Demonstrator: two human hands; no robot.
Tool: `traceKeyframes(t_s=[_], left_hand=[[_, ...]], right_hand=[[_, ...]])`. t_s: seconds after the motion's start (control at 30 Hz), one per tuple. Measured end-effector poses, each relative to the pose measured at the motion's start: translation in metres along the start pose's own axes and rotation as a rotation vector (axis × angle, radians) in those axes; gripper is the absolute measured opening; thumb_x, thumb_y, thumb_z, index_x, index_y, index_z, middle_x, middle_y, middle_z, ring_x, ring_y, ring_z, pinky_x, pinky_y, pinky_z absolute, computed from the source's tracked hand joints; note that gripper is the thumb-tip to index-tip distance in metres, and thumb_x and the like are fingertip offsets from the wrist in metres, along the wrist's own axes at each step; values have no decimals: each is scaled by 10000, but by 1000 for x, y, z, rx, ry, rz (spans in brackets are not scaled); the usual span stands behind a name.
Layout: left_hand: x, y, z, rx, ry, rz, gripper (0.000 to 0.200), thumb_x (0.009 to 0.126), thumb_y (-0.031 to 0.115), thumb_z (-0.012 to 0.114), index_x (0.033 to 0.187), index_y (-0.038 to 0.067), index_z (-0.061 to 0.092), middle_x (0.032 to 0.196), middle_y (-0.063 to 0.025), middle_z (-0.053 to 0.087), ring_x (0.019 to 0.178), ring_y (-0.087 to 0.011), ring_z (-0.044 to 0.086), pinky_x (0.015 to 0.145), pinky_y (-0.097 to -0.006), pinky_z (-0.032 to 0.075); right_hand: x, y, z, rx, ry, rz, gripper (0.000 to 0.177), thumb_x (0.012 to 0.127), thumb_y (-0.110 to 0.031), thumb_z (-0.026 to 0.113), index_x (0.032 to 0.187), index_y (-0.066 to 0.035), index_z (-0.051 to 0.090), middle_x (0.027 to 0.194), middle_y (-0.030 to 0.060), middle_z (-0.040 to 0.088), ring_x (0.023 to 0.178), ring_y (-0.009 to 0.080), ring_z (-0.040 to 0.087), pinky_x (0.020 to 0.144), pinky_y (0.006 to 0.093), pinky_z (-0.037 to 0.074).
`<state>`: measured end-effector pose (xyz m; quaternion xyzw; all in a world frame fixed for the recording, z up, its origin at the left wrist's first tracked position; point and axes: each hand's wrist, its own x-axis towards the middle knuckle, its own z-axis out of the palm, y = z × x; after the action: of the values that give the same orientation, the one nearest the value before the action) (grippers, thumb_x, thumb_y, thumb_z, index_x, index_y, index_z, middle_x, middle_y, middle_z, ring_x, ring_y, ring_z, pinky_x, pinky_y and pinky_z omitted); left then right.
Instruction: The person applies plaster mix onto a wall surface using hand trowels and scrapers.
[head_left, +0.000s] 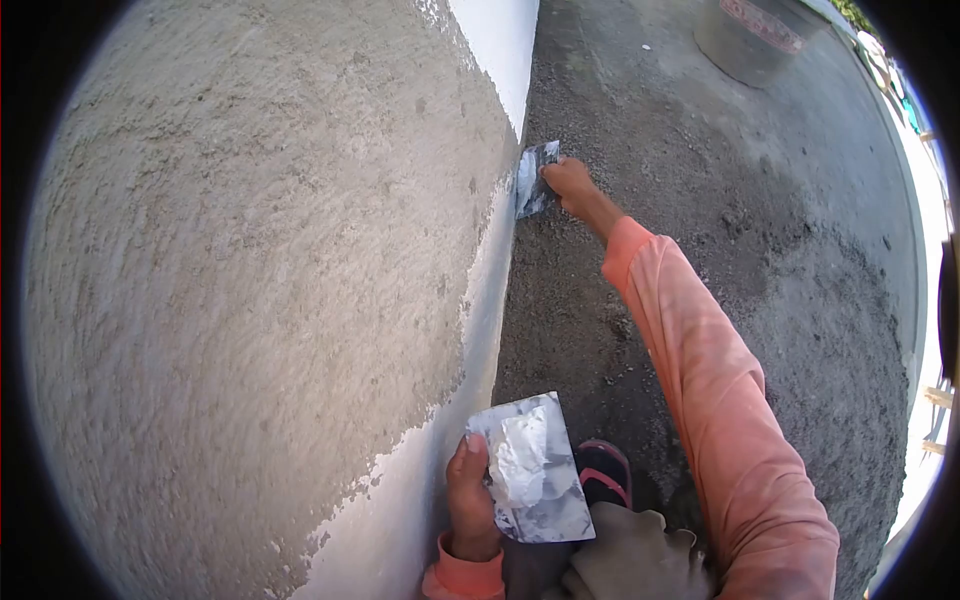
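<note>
My right hand [570, 185], at the end of an outstretched arm in a salmon-coloured sleeve, grips a flat metal putty blade [536, 180] smeared with white. The blade's edge meets the foot of the wall [280, 230], right beside the white strip. Low in the view, my left hand [472, 490] holds a rectangular metal plate [560, 510] by its left edge, thumb on top. A lump of white putty [523, 455] lies on the plate. White coating [440, 440] covers the lower band of the wall; above it the surface is rough grey plaster.
A bucket [750, 45] with a reddish label stands at the far right on the grey floor [680, 130]. Loose grit [740, 230] is scattered over the floor. My sandalled foot [605, 475] is just right of the plate. Another white patch [500, 40] covers the far wall.
</note>
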<state>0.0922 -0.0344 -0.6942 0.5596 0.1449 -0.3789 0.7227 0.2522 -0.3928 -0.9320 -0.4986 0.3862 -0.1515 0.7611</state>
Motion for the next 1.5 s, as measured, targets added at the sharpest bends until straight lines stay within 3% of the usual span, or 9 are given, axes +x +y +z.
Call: traceKeyframes(t_s=[0.1, 0.43, 0.6, 0.73, 0.87, 0.97, 1.07, 1.37, 1.5], left_hand=[[0, -2, -2, -4, -12, -4, 405, 1020, 306, 430, 1202, -35, 553, 1072, -117, 658, 943, -188, 646, 840, -315, 507], [3, 3, -2, 41, -33, -24, 400, 1015, 315, 447, 1178, -35, 553, 1044, -118, 661, 919, -192, 649, 822, -316, 510], [11, 0, 5, 48, -54, -41, 405, 1015, 322, 445, 1181, -31, 553, 1054, -129, 658, 927, -195, 649, 823, -326, 514], [11, -14, -2, -19, -26, -39, 408, 1015, 318, 430, 1184, -33, 550, 1069, -139, 656, 936, -211, 654, 831, -340, 522], [7, -20, -11, -30, -2, -24, 406, 1016, 310, 414, 1188, -32, 548, 1082, -146, 655, 954, -228, 658, 848, -353, 524], [9, -18, -11, 20, 15, -3, 393, 1012, 293, 466, 1182, -48, 561, 1071, -119, 661, 941, -185, 645, 848, -308, 502], [6, -17, -9, 9, 4, 3, 387, 1014, 288, 460, 1174, -49, 564, 1072, -119, 661, 945, -181, 643, 851, -305, 500], [5, -13, -9, 35, 21, -3, 403, 1024, 308, 404, 1180, -31, 555, 1064, -135, 656, 928, -212, 655, 834, -339, 518], [7, -12, -9, 31, 28, -4, 402, 1026, 310, 401, 1176, -30, 556, 1051, -128, 656, 916, -201, 653, 819, -328, 517]], right_hand=[[0, -14, 4, -188, 0, 123, 132, 875, -65, 545, 929, -2, 648, 844, 54, 644, 710, 177, 613, 592, 360, 494], [-14, -90, 29, -323, -283, -259, 322, 929, -302, 518, 846, 3, 570, 750, 10, 519, 674, 114, 495, 611, 351, 454], [-13, -103, 2, -366, 76, -285, 252, 885, -200, 527, 821, 24, 624, 687, 19, 544, 597, 109, 463, 524, 328, 360], [4, -48, -25, -365, 129, -156, 204, 848, -149, 531, 814, 25, 631, 681, 39, 553, 580, 138, 477, 479, 351, 344], [12, -14, -19, -368, 64, -57, 291, 785, -152, 555, 892, 108, 632, 801, 206, 638, 723, 314, 641, 625, 435, 490], [38, 16, -17, -320, 37, -56, 295, 789, -158, 549, 896, 105, 628, 804, 206, 631, 725, 310, 638, 618, 439, 483], [28, 13, -11, -328, 63, -75, 191, 834, -119, 533, 855, 16, 666, 757, 76, 608, 634, 170, 566, 477, 356, 414], [6, -4, 9, 0, -66, -126, 197, 847, -98, 522, 926, 9, 667, 768, 54, 621, 635, 156, 569, 519, 350, 433], [4, -26, 10, -101, -119, -196, 195, 871, -111, 530, 940, 11, 665, 804, 53, 634, 666, 155, 589, 578, 325, 459]])
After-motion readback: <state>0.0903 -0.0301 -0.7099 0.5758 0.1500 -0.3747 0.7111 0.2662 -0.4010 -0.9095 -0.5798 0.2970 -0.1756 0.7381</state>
